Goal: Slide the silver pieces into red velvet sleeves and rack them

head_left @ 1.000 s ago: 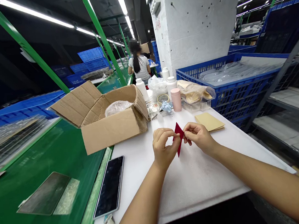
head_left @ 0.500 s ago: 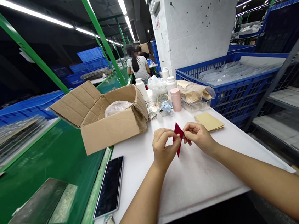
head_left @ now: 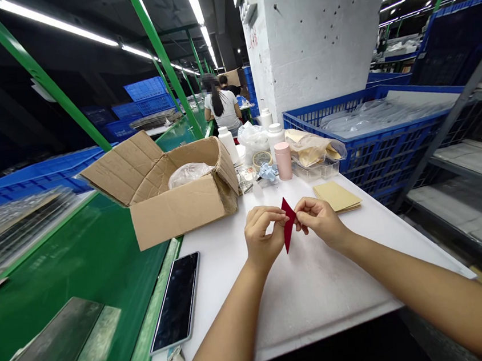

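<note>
A small dark red piece [head_left: 289, 236], flat and pointed at its top and bottom, is held upright above the white table [head_left: 312, 288]. It looks like cloth or card; I cannot tell which. My left hand [head_left: 265, 236] pinches it from the left between thumb and fingertips. From the right, my right hand [head_left: 320, 221] has its thumb and index finger closed on the piece's right edge. Whatever lies between the fingertips is hidden. Just beyond my right hand lies a stack of tan paper sheets [head_left: 337, 194].
An open cardboard box [head_left: 179, 210] stands at the back left, a phone [head_left: 176, 302] in front of it. White bottles [head_left: 276, 135], a pink canister [head_left: 283, 161] and a tape roll [head_left: 262, 159] crowd the back. A green conveyor [head_left: 114, 245] runs left; a blue crate [head_left: 358, 151] stands right.
The flat grey plate on the green conveyor has slid toward the lower left. My left fingers have shifted slightly on the red piece; my right hand stays nearly still.
</note>
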The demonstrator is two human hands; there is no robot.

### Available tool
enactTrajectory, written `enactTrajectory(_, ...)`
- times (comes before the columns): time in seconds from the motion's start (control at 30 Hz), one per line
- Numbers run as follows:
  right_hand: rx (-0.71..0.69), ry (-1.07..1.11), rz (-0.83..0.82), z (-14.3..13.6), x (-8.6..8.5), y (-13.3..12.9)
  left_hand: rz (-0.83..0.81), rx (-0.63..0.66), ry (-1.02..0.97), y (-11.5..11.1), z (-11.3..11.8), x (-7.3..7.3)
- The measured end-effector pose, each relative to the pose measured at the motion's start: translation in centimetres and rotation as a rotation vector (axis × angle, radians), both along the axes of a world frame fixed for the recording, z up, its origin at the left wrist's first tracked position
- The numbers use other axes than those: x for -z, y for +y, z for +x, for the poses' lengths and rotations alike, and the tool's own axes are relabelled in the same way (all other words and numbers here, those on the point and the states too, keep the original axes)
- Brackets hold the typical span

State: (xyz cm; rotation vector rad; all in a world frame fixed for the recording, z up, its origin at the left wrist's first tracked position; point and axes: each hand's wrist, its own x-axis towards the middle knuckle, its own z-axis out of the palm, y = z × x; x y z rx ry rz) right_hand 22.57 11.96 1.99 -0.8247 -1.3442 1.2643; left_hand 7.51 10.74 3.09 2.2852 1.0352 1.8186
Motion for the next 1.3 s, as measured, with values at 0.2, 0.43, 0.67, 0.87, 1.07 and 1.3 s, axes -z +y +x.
enactTrajectory(0.2, 0.006, 0.004, 0.002, 0.04, 0.01, -0.1, -0.105, 0.006, -0.007, 0.23, 0.01, 0.25)
enactTrajectory(0.43, 0.023, -0.032, 0.037, -0.1, 0.37, -0.03, -0.393, 0.075, 0.056, 0.44, 0.21, 0.45)
enactTrajectory(0.67, 0.033, -0.093, 0.059, -0.09, 0.69, 0.03, -0.496, 0.075, 0.01, 0.36, 0.46, 0.47)
enactTrajectory(0.87, 0.064, -0.119, 0.079, 0.0, 0.44, -0.06, -0.465, 0.11, 0.025, 0.44, 0.27, 0.25)
enactTrajectory(1.07, 0.076, -0.14, 0.102, -0.04, 0.31, -0.12, -0.45, 0.08, 0.015, 0.23, 0.27, 0.26)
enactTrajectory(1.3, 0.069, -0.053, 0.009, 0.02, 0.65, 0.42, -0.741, 0.158, -0.314, 0.85, 0.73, 0.74)
